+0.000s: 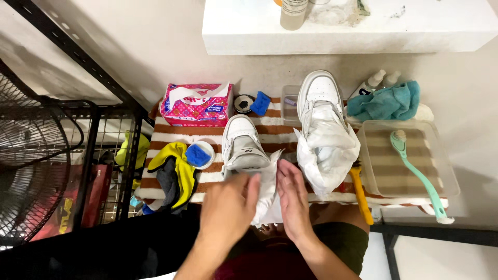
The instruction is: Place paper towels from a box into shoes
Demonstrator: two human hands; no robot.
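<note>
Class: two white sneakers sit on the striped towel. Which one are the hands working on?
The nearer sneaker, left of centre. Both hands, left hand and right hand, press white paper against it. The farther sneaker is untouched.

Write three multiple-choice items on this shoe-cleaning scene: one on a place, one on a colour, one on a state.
1. Where does the long-handled brush lie?
A. In the clear tray at the right
B. On the tissue pack
C. Inside a shoe

2. What colour is the cloth at the far right of the striped towel?
A. Red
B. Teal
C. Black

3. What state is the farther white shoe in?
A. Stuffed with white paper
B. Empty
C. Held in both hands

Answers:
1 A, its mint handle runs across the tray's floor.
2 B, it is blue-green, bunched beside two small bottles.
3 A, crumpled paper spills from its opening, while the left hand and right hand work at the nearer shoe.
</note>
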